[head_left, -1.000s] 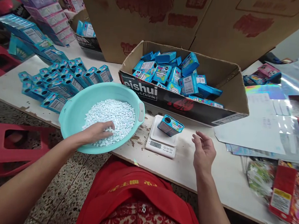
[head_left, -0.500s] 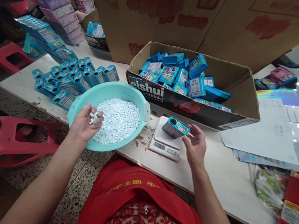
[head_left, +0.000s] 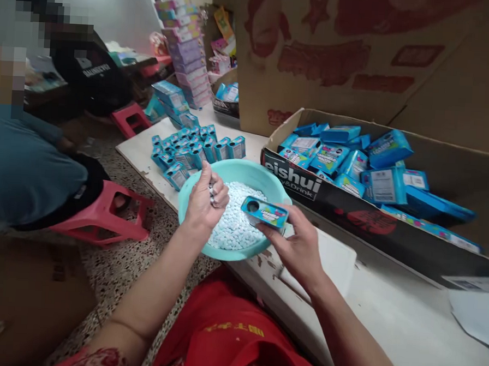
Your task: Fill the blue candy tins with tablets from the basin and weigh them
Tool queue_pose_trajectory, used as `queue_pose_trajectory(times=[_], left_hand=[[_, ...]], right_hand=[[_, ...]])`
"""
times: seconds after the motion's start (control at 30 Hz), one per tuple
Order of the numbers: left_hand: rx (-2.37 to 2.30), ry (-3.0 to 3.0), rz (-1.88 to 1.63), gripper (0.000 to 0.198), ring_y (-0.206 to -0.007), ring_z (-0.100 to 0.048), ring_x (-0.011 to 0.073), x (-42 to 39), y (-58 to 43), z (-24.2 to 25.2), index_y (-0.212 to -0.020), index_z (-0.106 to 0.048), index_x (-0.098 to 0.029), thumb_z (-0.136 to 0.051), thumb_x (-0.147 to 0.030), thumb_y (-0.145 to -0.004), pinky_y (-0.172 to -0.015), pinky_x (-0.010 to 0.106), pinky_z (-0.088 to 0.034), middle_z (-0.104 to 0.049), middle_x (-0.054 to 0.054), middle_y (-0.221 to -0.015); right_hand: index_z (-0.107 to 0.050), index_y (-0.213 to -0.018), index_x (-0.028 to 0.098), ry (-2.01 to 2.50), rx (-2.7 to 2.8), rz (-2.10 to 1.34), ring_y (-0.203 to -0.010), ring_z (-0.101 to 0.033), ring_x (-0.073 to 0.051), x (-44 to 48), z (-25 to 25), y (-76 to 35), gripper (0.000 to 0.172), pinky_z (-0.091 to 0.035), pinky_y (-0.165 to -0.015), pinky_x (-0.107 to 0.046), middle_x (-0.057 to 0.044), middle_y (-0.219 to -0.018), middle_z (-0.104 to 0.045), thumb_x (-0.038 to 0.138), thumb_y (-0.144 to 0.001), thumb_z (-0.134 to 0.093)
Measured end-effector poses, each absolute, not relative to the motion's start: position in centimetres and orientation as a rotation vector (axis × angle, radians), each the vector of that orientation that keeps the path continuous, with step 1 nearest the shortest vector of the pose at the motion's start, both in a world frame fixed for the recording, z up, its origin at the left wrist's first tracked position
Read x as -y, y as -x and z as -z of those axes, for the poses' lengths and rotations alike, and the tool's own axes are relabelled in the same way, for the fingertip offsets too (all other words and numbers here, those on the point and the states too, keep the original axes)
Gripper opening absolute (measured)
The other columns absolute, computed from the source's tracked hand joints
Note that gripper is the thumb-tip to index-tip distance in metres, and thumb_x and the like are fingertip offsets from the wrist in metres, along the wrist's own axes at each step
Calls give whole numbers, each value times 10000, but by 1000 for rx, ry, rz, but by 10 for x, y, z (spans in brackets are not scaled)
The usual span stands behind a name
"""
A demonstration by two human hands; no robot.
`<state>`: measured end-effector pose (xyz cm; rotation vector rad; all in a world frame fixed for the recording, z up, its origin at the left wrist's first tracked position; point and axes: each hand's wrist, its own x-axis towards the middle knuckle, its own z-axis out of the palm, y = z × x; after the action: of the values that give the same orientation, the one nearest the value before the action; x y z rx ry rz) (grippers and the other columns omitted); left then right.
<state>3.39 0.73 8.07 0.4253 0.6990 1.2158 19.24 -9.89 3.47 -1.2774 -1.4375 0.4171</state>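
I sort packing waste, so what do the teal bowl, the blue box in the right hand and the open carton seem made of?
Teal bowl: probably plastic, smooth and softly shiny, evenly coloured.
Blue box, in the right hand: perhaps thin tin or coated card; its glossy print and neat edges leave that open.
Open carton: likely cardboard, with bare brown inside and dark, printed outside.

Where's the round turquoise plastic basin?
Centre of the head view: the basin sits on the white table, left of the open black-fronted cardboard box, left hand over it.
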Motion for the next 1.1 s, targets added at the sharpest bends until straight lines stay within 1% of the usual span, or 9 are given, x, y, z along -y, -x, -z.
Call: queue_pose_trajectory(times=[0.1,0.23,0.4,0.6,0.73,0.83,0.9,1.0,1.1], left_hand=[[-687,-625,-1361,430,-360,-381,42,-8,-43,-88,-596,-456,-176,-694,-466,-805,-333,155,-262,-408,-68,-461],[-797,-793,-1449,446,-449,-478,69,-10,-46,-78,-589,-444,-184,-721,-485,-766,-452,199,-393,-444,-54,-509],[-869,-818,-1420,493,-428,-431,62,-10,-46,-72,-586,-385,-195,-676,-537,-788,-422,203,-332,-382,-66,-488],[-817,-791,-1373,489,-377,-289,28,-13,-47,-77,-613,-377,-190,-684,-528,-787,-350,188,-175,-326,-82,-514],[-949,-1048,-1341,454,-414,-352,62,-20,-27,-70,-640,-440,-199,-583,-585,-832,-380,196,-249,-389,-56,-535],[-1210,-1759,-991,357,-784,-585,177,-18,4,-50,-780,-606,-205,-609,-561,-803,-655,276,-470,-633,45,-832],[-1289,-2179,-671,365,-1105,-527,276,-13,25,-31,-975,-653,-221,-615,-534,-792,-917,402,-437,-632,85,-1131],[-1337,-2390,-429,411,-1194,-480,303,-3,43,-6,-1151,-600,-225,-502,-506,-867,-1025,465,-352,-596,94,-1240],[-1365,-2460,-357,374,-1175,-506,300,4,43,6,-1140,-594,-233,-461,-485,-897,-1027,449,-350,-603,85,-1242]], right_hand=[[-623,-1030,217,1294,1545,-435,-896,-608,-230,79,-27,-169,254,-467,-772,-338,-43,-957,-649,378,-840,-675],[-611,-1029,215,1342,1576,-470,-895,-604,-246,71,-19,-156,267,-459,-772,-347,-56,-953,-643,412,-853,-646],[-606,-1010,211,1405,1601,-460,-902,-595,-248,72,-20,-157,244,-454,-774,-349,-61,-961,-640,379,-841,-661],[-621,-936,199,1405,1563,-475,-845,-589,-232,70,-20,-159,209,-452,-745,-335,-49,-903,-635,326,-799,-713],[-650,-979,216,1327,1386,-608,-858,-607,-219,92,-28,-172,260,-470,-770,-329,-32,-940,-658,354,-780,-744],[-656,-1020,233,1343,1208,-632,-819,-626,-206,126,-32,-196,332,-505,-746,-315,-24,-947,-675,394,-752,-770],[-657,-1023,227,1423,1107,-557,-784,-633,-207,150,-27,-217,371,-522,-693,-307,-33,-930,-679,422,-731,-779],[-659,-1004,214,1584,985,-418,-763,-634,-215,176,-7,-246,390,-532,-684,-326,-43,-891,-680,446,-712,-774],[-656,-988,200,1694,908,-343,-790,-632,-227,185,18,-266,405,-526,-733,-362,-51,-891,-679,466,-701,-763]])
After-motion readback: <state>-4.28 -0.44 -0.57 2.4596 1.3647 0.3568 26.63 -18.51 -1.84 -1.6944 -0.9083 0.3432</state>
